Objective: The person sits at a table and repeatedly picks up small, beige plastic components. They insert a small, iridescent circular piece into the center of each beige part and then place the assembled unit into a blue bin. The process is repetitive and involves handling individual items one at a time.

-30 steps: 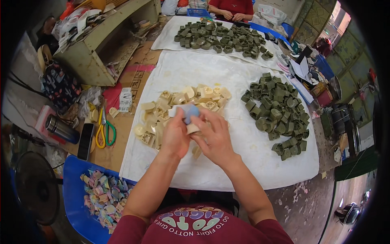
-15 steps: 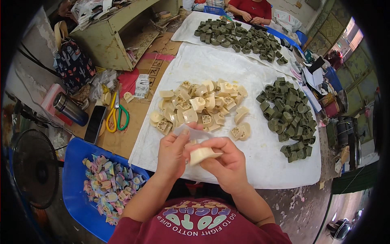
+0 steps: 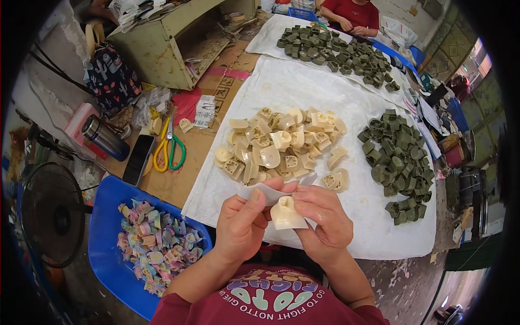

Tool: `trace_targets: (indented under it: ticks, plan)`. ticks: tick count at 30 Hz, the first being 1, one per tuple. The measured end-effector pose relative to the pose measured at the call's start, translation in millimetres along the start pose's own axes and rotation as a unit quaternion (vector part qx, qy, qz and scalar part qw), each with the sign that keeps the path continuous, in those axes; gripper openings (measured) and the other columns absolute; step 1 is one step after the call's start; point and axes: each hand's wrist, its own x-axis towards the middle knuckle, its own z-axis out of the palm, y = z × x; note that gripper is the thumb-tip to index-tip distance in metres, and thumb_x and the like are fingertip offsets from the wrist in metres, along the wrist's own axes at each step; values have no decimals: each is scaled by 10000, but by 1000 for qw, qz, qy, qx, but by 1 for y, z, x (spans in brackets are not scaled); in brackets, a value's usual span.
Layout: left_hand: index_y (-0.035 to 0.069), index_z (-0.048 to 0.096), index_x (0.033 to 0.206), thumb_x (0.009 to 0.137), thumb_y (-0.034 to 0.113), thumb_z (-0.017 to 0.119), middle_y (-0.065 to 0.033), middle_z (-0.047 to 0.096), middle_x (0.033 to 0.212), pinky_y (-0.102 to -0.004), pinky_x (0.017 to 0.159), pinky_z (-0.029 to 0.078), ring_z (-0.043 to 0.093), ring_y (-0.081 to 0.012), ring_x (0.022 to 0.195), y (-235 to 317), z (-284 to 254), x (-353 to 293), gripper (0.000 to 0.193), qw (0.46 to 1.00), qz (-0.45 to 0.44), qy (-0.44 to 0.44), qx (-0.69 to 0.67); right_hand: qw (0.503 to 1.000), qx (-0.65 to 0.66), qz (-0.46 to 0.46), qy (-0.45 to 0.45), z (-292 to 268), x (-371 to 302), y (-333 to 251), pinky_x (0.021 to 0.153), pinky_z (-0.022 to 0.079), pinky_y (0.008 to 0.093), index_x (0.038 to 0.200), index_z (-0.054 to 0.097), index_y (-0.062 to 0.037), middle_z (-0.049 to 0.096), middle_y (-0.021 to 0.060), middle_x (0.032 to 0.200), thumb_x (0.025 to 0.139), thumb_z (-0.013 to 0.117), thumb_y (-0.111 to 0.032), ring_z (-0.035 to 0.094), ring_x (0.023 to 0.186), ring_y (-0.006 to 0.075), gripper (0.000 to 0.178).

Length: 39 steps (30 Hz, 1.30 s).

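Both the left hand and right hand grip a cream piece near the cream pile.

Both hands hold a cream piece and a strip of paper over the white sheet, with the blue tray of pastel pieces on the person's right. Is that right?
Not quite. In the head view the blue tray of pastel pieces lies on the person's left. The rest holds: left hand and right hand hold the cream piece and paper strip over the white sheet.

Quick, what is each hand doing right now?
Left hand: closed, pinching a thin white sheet.
Right hand: closed, holding a cream moulded piece and touching the same sheet.
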Motion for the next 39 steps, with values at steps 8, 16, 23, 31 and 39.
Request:
trace_targets:
  ticks: [8,16,23,31,39]
  plan:
    - [-87,486,1291,1012,247,466,-231,576,1264,-350,967,471,590,-226,1128,4,4,-1,436,1000,-13,8,-21,1000,-4,2,0,2,0,1,833,531,386,996,659,-34,667,121,1046,641,699,96,633,1004,329,379]
    - [-70,564,1215,990,187,510,-205,632,1179,-331,933,490,629,-201,1048,4,3,-1,346,999,22,35,30,999,-36,-18,-4,4,6,6,787,525,376,997,652,-41,665,105,1003,621,731,58,626,946,315,397]
    - [-72,646,1079,928,92,580,-221,652,1136,-332,904,507,652,-209,1008,9,-5,5,232,981,41,67,175,982,-177,-35,-61,-4,19,2,772,397,393,945,656,-62,640,62,921,577,718,-22,552,870,268,376]
    - [-52,639,1141,943,152,584,-198,651,1148,-300,853,505,638,-180,982,6,-14,3,290,991,-57,29,120,963,-231,-13,-141,-11,20,-6,801,374,400,929,633,-49,582,62,854,604,696,-44,538,865,273,331]
    - [-42,622,1193,971,222,562,-60,680,934,-252,803,476,597,-102,874,8,-30,16,351,930,-99,-27,352,966,-207,23,-155,-13,11,17,792,373,392,923,639,-62,572,66,838,628,710,-48,538,858,272,304]
